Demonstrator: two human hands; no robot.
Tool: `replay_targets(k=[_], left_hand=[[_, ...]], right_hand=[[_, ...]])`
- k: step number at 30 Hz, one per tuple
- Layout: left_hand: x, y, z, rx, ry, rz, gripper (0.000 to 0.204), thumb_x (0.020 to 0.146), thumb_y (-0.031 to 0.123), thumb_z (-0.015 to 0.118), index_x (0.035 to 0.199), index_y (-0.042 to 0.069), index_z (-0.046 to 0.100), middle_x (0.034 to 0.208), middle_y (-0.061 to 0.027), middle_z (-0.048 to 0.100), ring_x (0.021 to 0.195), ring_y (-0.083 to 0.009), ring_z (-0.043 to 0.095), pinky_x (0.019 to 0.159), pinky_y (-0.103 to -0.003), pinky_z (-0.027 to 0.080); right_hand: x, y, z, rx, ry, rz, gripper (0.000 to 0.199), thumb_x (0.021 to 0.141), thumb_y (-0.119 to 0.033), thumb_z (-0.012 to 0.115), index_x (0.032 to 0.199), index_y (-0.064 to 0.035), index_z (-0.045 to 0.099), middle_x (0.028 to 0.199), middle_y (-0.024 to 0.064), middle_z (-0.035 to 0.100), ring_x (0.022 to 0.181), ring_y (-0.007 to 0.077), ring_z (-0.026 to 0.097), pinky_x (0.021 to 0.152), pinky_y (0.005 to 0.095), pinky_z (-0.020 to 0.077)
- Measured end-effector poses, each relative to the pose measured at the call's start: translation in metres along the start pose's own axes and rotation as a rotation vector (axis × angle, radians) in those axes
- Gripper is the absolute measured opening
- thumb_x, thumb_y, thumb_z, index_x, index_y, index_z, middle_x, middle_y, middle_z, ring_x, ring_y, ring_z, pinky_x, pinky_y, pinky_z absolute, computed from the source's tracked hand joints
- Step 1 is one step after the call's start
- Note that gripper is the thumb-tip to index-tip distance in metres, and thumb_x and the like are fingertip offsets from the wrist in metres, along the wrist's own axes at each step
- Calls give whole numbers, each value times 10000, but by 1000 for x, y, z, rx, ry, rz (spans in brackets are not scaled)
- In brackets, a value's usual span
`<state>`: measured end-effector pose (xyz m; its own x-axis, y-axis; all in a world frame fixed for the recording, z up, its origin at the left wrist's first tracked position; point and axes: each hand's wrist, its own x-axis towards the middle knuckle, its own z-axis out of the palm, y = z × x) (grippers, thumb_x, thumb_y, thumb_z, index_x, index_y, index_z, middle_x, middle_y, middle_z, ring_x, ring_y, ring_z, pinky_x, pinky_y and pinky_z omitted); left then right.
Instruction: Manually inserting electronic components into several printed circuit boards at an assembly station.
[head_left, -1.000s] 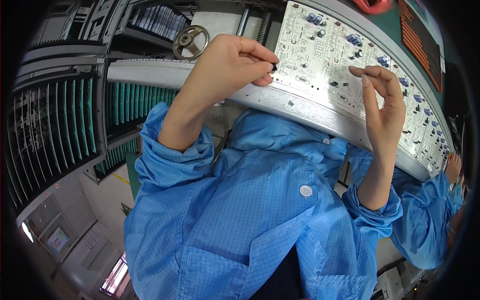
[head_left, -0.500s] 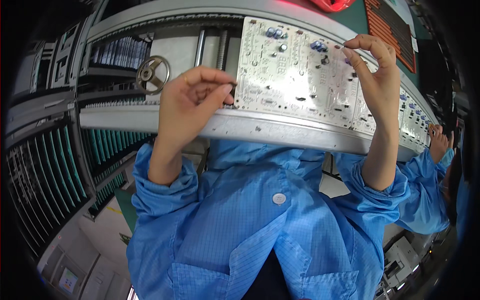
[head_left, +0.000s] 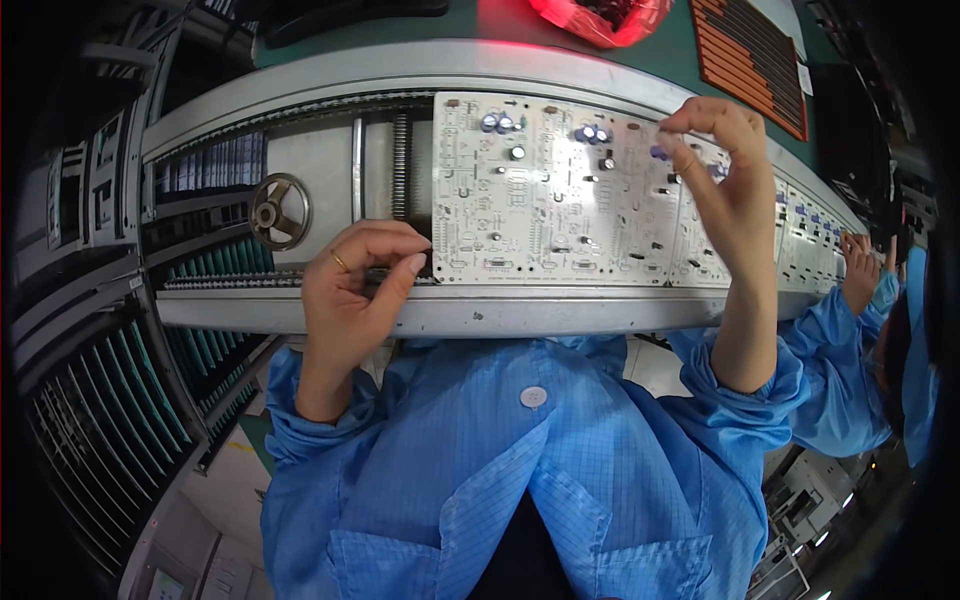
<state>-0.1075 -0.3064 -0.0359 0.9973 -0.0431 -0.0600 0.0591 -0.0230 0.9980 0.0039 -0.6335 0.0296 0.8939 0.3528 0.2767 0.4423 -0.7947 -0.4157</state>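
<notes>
A white circuit board [head_left: 475, 215] lies flat between the metal rails of a conveyor [head_left: 540, 318], with blue-topped cylindrical capacitors [head_left: 497, 122] and several small dark parts on it. Beside its left edge is my left hand [head_left: 350, 290], fingers curled, index finger and thumb almost together at the edge. Whatever is between them is too small to make out. Above the board's right part, my right hand [head_left: 735, 190] is in a pinch, thumb and index fingertip close together. What that pinch holds, if anything, does not show. My right hand and wrist hide some of the boards.
More boards [head_left: 815, 240] continue rightward along the conveyor, where a co-worker's hand [head_left: 860, 275] works. A handwheel [head_left: 280, 212] and a threaded rod [head_left: 401, 165] are at left. Beyond the far rail are a red bag [head_left: 610, 28] and an orange rack of dark strips [head_left: 755, 65].
The whole view has shifted, so the conveyor and board appear lower and further left. Both hands keep nearly the same places relative to the board, with no clear change in grip.
</notes>
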Motion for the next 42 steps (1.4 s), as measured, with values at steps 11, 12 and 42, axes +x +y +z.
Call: replay_targets(k=[11, 12, 42], left_hand=[[2, 9, -2, 133, -62, -9, 166, 855, -114, 669, 997, -33, 695, 1066, -140, 670, 950, -168, 648, 865, -273, 507], [3, 9, -1, 137, -51, 5, 161, 850, -104, 678, 984, -19, 705, 1041, -125, 681, 911, -153, 653, 811, -259, 514], [9, 14, -6, 238, -134, 63, 140, 821, -104, 692, 929, -16, 707, 961, -114, 695, 827, -158, 654, 708, -251, 520]], right_hand=[[13, -45, 70, 73, -45, -51, 188, 736, -55, 813, 916, -99, 782, 980, 5, 639, 997, 242, 508, 925, 355, 388], [14, -45, 72, 54, -43, -57, 192, 730, -57, 817, 915, -99, 784, 979, 3, 639, 996, 244, 509, 929, 358, 384], [14, -50, 71, -122, -113, -112, 168, 763, -76, 790, 924, -104, 751, 997, -3, 692, 980, 211, 576, 984, 411, 321]])
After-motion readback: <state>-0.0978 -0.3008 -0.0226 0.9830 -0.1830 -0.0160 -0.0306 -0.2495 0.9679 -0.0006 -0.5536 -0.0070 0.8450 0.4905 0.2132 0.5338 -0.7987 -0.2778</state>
